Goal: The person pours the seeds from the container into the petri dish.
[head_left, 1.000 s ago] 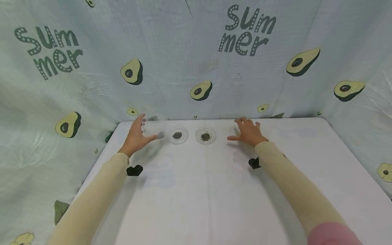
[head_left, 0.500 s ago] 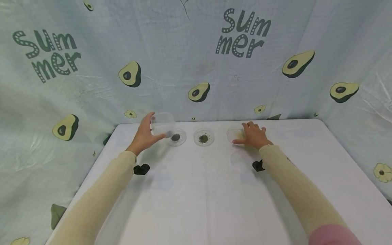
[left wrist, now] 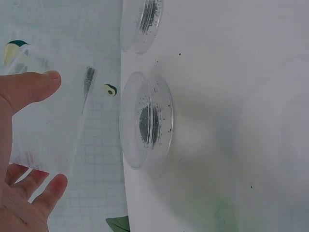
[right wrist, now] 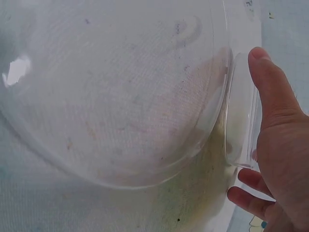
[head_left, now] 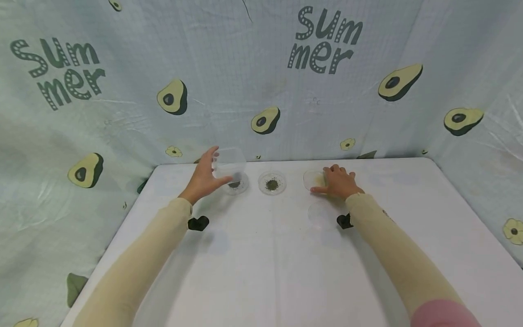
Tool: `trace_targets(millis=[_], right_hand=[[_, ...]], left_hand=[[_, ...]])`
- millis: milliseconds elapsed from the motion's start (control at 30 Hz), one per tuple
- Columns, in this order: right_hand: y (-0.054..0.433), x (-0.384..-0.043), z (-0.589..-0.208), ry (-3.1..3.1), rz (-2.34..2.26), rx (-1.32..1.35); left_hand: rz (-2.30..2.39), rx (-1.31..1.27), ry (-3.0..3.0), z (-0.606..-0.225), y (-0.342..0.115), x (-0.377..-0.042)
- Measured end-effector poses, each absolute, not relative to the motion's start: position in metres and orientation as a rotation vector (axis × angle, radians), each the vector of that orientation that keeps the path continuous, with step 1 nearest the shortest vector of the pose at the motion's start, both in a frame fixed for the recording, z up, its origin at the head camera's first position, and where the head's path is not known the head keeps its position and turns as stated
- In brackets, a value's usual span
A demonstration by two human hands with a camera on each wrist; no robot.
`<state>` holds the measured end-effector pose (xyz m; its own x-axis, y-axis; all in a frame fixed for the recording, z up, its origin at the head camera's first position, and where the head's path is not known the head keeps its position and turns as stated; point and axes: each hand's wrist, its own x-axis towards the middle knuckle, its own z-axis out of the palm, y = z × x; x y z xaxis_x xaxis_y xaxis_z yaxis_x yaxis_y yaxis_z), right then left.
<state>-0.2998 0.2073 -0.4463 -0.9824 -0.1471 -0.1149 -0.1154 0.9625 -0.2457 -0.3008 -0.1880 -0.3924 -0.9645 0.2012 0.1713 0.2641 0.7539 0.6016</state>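
My left hand (head_left: 204,179) holds a clear cup-like container (head_left: 229,159) between thumb and fingers, above the table's back edge. In the left wrist view, dark grains show at one lower corner of that container (left wrist: 53,116). Behind and below it stands a clear petri dish (head_left: 244,186) with a dark crumbly heap, partly covered by the container. A second petri dish (head_left: 272,190) with a similar heap stands to its right. My right hand (head_left: 340,182) grips a third clear petri dish (head_left: 309,180) at its side, thumb in front, fingers behind.
Nearer than the right hand, a clear round dish or lid (head_left: 320,215) lies on the white table (head_left: 245,272); it looms large in the right wrist view. A pale curtain (head_left: 220,68) printed with avocados hangs right behind the table's back edge.
The left hand has moved right with the container, from left of the first heap dish to over it. The right hand has shifted slightly right and settled on its dish.
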Motion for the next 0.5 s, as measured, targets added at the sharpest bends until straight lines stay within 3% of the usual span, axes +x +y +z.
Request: trace_targets(millis=[500], right_hand=[[0.205, -0.291, -0.442, 2.977, -0.324, -0.212]], left_hand=[[-1.034, -0.482, -2.833, -0.392, -0.157, -0.305]])
